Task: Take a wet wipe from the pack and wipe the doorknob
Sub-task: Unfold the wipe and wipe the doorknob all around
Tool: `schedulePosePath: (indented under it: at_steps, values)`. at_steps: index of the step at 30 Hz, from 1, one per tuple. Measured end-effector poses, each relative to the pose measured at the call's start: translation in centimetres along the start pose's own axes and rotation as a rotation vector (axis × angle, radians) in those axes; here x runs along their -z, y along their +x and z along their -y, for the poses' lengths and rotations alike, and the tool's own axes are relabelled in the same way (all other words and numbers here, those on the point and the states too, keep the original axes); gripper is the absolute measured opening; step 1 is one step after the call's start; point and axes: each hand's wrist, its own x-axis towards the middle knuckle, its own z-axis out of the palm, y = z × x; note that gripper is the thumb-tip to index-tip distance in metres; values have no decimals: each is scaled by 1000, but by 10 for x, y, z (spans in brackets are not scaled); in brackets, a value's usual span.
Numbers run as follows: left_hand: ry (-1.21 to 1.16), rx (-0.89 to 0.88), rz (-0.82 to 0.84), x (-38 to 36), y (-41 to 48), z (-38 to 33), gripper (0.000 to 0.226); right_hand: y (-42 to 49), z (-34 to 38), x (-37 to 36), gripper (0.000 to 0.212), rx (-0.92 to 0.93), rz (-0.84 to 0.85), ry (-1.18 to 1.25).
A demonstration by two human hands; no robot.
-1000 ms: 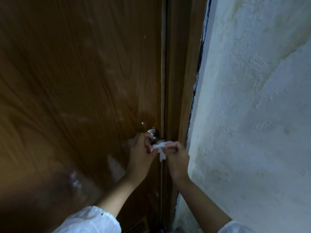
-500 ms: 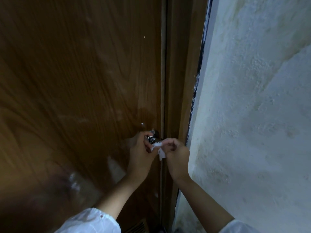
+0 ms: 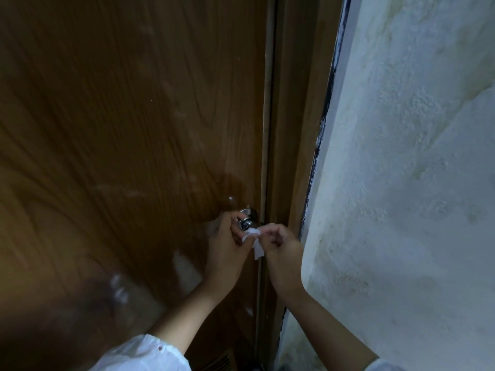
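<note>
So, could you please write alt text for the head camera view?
Two hands work a white wet wipe at a metal doorknob on a brown wooden door: the left hand by the knob, the right hand pinching the wipe. A rough white wall fills the right.

Brown door (image 3: 120,129), white wipe (image 3: 254,238)
You've got a wood-grain brown door, shiny silver doorknob (image 3: 247,219), pale rough-textured wall (image 3: 415,183), white sleeves (image 3: 144,354).

The doorknob (image 3: 247,219) sits on the door (image 3: 128,135) near its right edge, beside the door frame (image 3: 294,129). The wall (image 3: 415,196) lies right of the frame. The wet wipe (image 3: 254,241) is just below the knob, between the left hand (image 3: 227,245) and right hand (image 3: 281,245).
</note>
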Motion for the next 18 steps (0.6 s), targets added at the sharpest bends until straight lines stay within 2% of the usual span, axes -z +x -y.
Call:
schedulePosePath:
  at_steps: [4, 7, 11, 18]
  values:
    - [-4, 22, 30, 2, -7, 10, 41, -7, -5, 0, 10, 39, 65, -109]
    - [-13, 50, 49, -1, -12, 14, 42, -6, -11, 2, 13, -22, 92, -151]
    - [-3, 45, 40, -9, -10, 13, 46, 2, -13, 8, 5, -74, 21, -144]
    - [-27, -11, -61, -7, -8, 9, 48, 7, 3, 7, 8, 86, 29, -151]
